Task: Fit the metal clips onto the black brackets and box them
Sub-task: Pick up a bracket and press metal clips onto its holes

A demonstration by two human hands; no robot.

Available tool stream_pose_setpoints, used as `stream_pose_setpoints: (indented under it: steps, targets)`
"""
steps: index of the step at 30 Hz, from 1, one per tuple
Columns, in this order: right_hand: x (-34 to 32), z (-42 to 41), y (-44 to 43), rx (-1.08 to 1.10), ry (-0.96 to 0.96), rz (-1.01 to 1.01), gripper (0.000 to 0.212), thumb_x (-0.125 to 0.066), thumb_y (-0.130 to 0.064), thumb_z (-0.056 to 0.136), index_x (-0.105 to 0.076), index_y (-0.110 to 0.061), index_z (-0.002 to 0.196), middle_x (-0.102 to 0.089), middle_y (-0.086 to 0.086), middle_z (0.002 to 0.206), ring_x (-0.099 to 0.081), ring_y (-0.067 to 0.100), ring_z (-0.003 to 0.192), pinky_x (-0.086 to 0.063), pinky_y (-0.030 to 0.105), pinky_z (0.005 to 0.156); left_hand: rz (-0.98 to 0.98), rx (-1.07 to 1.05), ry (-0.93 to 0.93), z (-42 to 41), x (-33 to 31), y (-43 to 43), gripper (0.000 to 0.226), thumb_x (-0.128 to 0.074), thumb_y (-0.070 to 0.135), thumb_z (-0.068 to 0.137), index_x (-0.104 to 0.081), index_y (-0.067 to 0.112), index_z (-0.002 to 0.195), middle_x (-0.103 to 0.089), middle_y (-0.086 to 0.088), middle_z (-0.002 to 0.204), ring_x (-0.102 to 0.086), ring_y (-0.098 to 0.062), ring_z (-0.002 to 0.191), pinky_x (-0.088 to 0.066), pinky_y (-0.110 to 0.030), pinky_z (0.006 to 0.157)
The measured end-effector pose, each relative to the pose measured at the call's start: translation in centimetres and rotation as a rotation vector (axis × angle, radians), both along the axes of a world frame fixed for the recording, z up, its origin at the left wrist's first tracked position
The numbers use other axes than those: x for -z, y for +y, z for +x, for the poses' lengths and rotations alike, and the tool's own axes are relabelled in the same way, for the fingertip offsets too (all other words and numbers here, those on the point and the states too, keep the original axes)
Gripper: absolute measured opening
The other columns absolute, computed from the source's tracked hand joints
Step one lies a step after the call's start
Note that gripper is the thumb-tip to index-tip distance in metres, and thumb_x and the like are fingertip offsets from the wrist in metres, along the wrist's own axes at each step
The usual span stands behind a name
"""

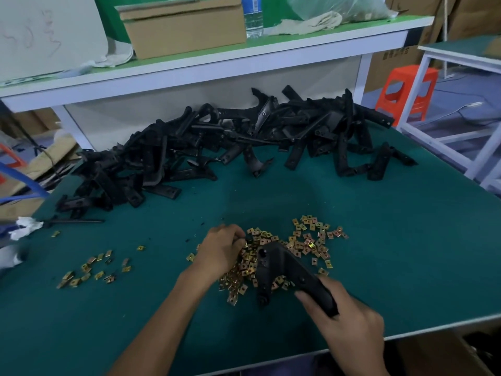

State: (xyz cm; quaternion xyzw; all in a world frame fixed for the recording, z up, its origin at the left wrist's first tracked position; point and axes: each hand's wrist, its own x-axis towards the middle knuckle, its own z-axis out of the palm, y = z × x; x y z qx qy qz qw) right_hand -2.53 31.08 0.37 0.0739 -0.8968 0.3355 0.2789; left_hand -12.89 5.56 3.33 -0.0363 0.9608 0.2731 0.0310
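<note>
The right hand (349, 321) grips a black angled plastic bracket (282, 264) right over the brassy metal clips (306, 240), handy for the left hand (219, 251), seemingly pinching one.

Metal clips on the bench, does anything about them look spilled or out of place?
Yes. A loose scatter of small gold-coloured metal clips lies far left, apart from the main clip heap where the right hand holds a black plastic bracket. A crumpled white tissue sits at the left edge.

Left hand (221, 251) – right hand (349, 321) – fingers curled
</note>
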Motion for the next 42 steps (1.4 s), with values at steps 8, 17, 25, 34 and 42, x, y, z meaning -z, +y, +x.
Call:
stream_pose_setpoints:
  steps: [8, 17, 25, 34, 42]
  targets:
    - [-0.3, 0.3, -0.2, 0.018, -0.046, -0.018, 0.048, -0.056, -0.069, 0.078, -0.077, -0.03, 0.098, -0.062, -0.011, 0.057, -0.065, 0.015, 0.052, -0.051, 0.033, 0.048, 0.232, -0.05, 0.021, 1.1, -1.9, -0.6, 0.007, -0.06, 0.031, 0.101, -0.06, 0.027, 0.107, -0.065, 0.008, 0.099, -0.061, -0.009, 0.09, -0.047, -0.024, 0.073]
    - [-0.2, 0.2, -0.3, 0.047, -0.055, 0.004, 0.047, -0.057, -0.069, 0.078, -0.076, -0.03, 0.096, -0.061, -0.01, 0.055, -0.064, 0.016, 0.05, -0.045, 0.028, 0.048, 0.694, -0.1, 0.098, 3.6, -3.1, -1.1, 0.011, -0.069, 0.026, 0.096, -0.074, 0.035, 0.091, -0.071, 0.01, 0.08, -0.062, -0.003, 0.068, -0.05, -0.021, 0.067]
    - [0.1, 0.1, -0.3, 0.069, -0.041, 0.004, 0.048, -0.058, -0.067, 0.079, -0.076, -0.026, 0.099, -0.065, -0.003, 0.057, -0.067, 0.023, 0.052, -0.047, 0.029, 0.048, 1.019, -0.092, -0.024, 9.2, -2.2, 1.1, 0.015, -0.07, 0.017, 0.091, -0.08, 0.024, 0.1, -0.075, -0.007, 0.089, -0.069, -0.016, 0.079, -0.057, -0.024, 0.075]
    - [-0.3, 0.4, -0.4, 0.061, -0.132, -0.103, 0.048, -0.065, -0.063, 0.073, -0.077, -0.025, 0.101, -0.07, -0.001, 0.064, -0.072, 0.027, 0.064, -0.053, 0.037, 0.058, 1.138, -0.253, -0.016, 12.0, -0.5, 3.4, 0.018, -0.071, 0.007, 0.089, -0.081, 0.021, 0.095, -0.075, -0.008, 0.084, -0.068, -0.016, 0.075, -0.057, -0.023, 0.071]
    - [-0.6, 0.5, -0.2, 0.014, -0.178, -0.128, 0.053, -0.059, -0.072, 0.072, -0.075, -0.03, 0.099, -0.065, -0.007, 0.06, -0.07, 0.025, 0.064, -0.053, 0.038, 0.058, 1.358, -0.31, -0.037, 12.0, -0.8, 4.4, 0.02, -0.074, 0.015, 0.074, -0.082, 0.014, 0.092, -0.076, -0.013, 0.09, -0.071, -0.017, 0.075, -0.059, -0.026, 0.067]
